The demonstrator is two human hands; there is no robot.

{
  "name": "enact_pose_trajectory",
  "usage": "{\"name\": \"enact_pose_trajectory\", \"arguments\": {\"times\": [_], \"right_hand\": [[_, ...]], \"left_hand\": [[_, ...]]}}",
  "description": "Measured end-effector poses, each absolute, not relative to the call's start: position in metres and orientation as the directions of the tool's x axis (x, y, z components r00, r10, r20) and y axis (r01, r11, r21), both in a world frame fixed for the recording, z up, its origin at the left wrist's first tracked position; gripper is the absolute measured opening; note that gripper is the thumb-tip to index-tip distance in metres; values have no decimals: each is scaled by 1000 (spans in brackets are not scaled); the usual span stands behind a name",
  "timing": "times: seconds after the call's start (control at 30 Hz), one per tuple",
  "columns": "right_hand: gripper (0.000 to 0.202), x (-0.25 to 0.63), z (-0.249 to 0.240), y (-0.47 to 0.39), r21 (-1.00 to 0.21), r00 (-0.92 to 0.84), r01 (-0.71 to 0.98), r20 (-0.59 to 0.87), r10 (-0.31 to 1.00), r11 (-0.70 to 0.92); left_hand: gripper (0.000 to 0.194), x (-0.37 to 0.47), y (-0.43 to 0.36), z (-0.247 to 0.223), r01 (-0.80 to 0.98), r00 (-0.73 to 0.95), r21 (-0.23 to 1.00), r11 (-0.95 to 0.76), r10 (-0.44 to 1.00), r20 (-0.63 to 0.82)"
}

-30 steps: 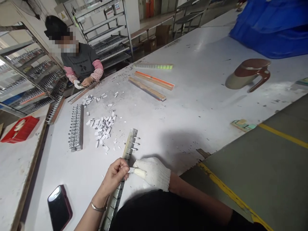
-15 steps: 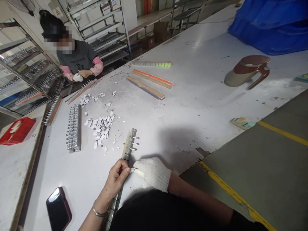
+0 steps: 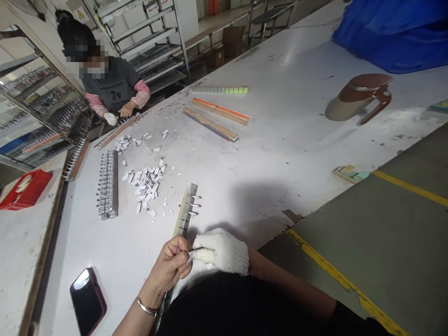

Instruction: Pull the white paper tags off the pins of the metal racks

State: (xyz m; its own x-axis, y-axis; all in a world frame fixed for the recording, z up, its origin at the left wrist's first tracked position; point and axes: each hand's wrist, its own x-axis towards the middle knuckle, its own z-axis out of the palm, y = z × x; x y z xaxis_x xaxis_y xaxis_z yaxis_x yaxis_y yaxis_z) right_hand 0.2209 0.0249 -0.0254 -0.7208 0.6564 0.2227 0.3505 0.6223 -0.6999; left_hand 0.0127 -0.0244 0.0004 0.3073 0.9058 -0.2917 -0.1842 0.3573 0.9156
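My bare left hand is closed in a pinch on a small pale, shiny piece, mostly hidden by the fingers. My right hand, in a white knit glove, is closed with its fingertips at the other end of that piece. Beneath and beyond my left hand runs a narrow slotted bar. A few small metal pieces stick out from its right side near the far end. My left forearm covers much of the bar's near part.
White chips lie heaped left of the bar. Beyond are a bar full of metal pieces, wooden strips and a co-worker. A phone lies near left, a lidded mug far right. The table edge runs along the right.
My hands have moved slightly down, still together at the small piece, and the left fingers have curled in more. The co-worker's hands have lowered to the bar in front of them.
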Motion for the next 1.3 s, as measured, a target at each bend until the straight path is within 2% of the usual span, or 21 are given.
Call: {"name": "enact_pose_trajectory", "arguments": {"times": [0.1, 0.17, 0.23, 0.3, 0.47, 0.57, 0.63, 0.73, 0.8, 0.87, 0.9, 0.97, 1.07, 1.23, 1.3], "right_hand": [[32, 219, -34, 23, -669, -677, 371, 280, 681, 644], [31, 215, -42, 21, -631, -650, 403, 313, 693, 663], [33, 212, -46, 18, -603, -632, 454, 301, 714, 656], [33, 210, -45, 15, -550, -663, 483, 277, 695, 681], [31, 210, -37, 17, -348, -809, 455, 223, 544, 820], [30, 207, -40, 23, -352, -837, 446, 162, 523, 823], [31, 204, -43, 29, -397, -819, 490, 95, 566, 776], [34, 196, -44, 41, -451, -676, 672, -49, 736, 587], [34, 189, -46, 49, -463, -535, 776, -126, 836, 427], [31, 182, -49, 54, -464, -456, 817, -155, 876, 343], [31, 178, -51, 55, -460, -441, 823, -148, 885, 333], [30, 172, -54, 56, -443, -443, 824, -118, 889, 352], [28, 164, -53, 57, -409, -479, 817, -93, 873, 405], [10, 155, -41, 67, -379, -577, 785, -156, 802, 491], [10, 154, -38, 70, -376, -583, 782, -162, 796, 496]], "left_hand": [[33, 15, -25, 4, 129, 71, 979, 155, 984, -165], [24, 16, -26, 8, 382, -5, 924, 22, 1000, -22], [20, 18, -26, 11, 523, 27, 849, -71, 997, 67], [20, 19, -27, 13, 592, 106, 793, -145, 989, 102], [20, 21, -30, 7, 658, 234, 698, -283, 958, 169], [22, 18, -28, -6, 683, 236, 678, -272, 961, 147], [23, 11, -22, -16, 704, 220, 670, -235, 969, 108], [26, -3, -7, -26, 775, 88, 623, -100, 995, 50], [39, -13, 5, -30, 831, -14, 556, -13, 999, 45], [57, -20, 16, -32, 866, -10, 500, -1, 1000, 21], [59, -21, 20, -34, 872, 24, 489, -18, 1000, -6], [51, -22, 24, -38, 867, 74, 498, -39, 996, -51], [37, -21, 24, -47, 851, 65, 524, -34, 997, -40], [34, -21, 20, -55, 835, 83, 547, -65, 996, -8], [35, -20, 19, -53, 825, 85, 560, -70, 996, -2]]}}
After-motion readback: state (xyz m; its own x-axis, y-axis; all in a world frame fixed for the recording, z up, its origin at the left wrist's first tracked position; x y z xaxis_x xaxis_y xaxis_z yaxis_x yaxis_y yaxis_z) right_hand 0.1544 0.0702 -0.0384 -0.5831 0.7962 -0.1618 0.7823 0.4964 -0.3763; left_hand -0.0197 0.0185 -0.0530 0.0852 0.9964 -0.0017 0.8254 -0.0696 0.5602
